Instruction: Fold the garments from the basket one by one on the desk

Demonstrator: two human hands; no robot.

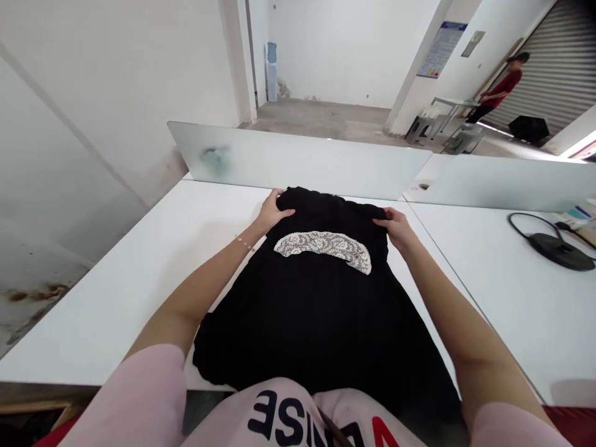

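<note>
2 hands (274, 212) (393, 228) on 1 blk garment (321, 316)

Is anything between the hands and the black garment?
Nothing visible: the left hand and right hand rest directly on the black garment, either side of its lace collar.

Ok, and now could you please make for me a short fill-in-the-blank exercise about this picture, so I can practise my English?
1. The left hand and the right hand rest on the ____ garment.
2. The garment lies on a ____ table.
3. The left wrist wears a thin ____.
4. Farther away, a person wears a ____ top.

Missing words: black, white, bracelet, red.
</note>
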